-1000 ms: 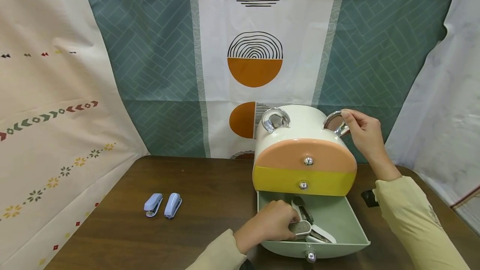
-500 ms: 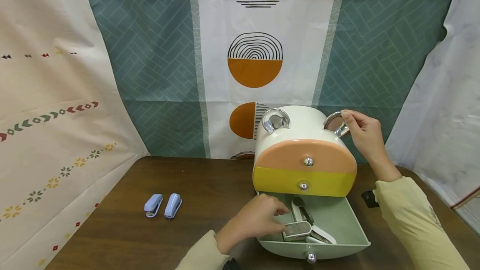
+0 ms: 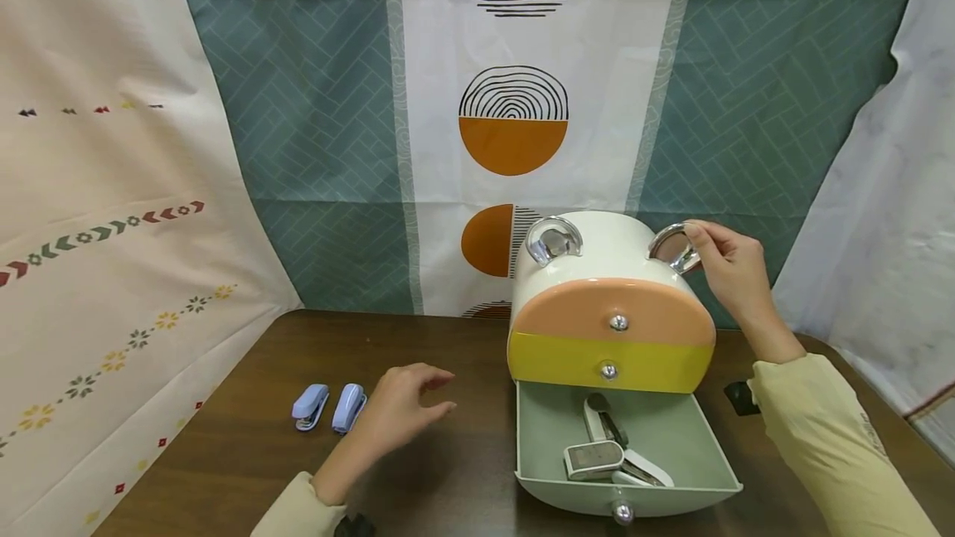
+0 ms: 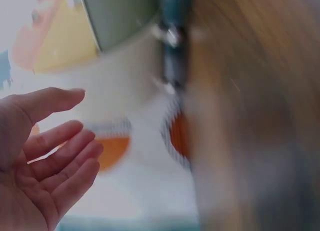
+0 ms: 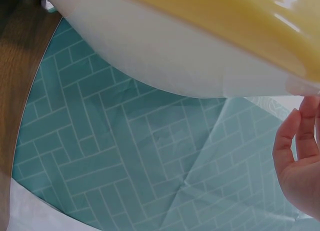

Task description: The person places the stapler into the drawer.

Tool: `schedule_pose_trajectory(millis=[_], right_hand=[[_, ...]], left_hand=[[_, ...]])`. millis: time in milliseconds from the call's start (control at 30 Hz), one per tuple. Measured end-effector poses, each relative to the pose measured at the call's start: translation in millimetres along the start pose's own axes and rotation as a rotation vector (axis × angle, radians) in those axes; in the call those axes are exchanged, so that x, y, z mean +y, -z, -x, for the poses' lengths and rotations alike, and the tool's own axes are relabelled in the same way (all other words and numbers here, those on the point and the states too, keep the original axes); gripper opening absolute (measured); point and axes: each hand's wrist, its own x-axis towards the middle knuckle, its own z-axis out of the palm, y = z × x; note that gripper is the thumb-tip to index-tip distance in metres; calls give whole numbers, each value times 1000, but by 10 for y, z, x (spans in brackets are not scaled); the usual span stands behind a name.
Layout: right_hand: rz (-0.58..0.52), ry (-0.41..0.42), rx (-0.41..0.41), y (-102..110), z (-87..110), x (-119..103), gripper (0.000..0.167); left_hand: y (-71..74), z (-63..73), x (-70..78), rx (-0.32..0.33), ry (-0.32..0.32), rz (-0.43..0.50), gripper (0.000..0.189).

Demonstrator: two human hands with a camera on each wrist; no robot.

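Note:
My left hand (image 3: 395, 408) hovers over the table to the left of the drawer box, fingers loosely bent and thumb apart, holding nothing. Just beyond its wrist is a light blue mini stapler (image 3: 347, 408), partly covered by the hand, with a second blue mini stapler (image 3: 310, 406) to its left. My right hand (image 3: 734, 268) pinches the right chrome ring (image 3: 673, 249) on top of the rounded drawer box (image 3: 597, 251). Its green bottom drawer (image 3: 537, 429) is pulled out. Inside lie a white-rimmed piece with a grey face (image 3: 593, 459) and several white and dark pieces.
The peach top drawer (image 3: 574, 309) and yellow middle drawer (image 3: 552, 357) are closed. A second chrome ring (image 3: 554, 240) stands at the box's top left. Patterned cloth (image 3: 321, 106) hangs behind the brown table (image 3: 261, 437).
My left hand has let go of the grey-faced piece, left the drawer empty, and moved left over the table towards the blue staplers. The right hand keeps its place on the ring.

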Motion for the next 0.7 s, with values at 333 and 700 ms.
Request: schedule_pose_trajectory(millis=[333,700], right_hand=[[22,-13,-4,22,8,2,33],[29,-18,3,2,-3,8,32]], left_hand=[[242,281,-673,58,307,-64,36],[336,399,-928,-13,431,-181,39]])
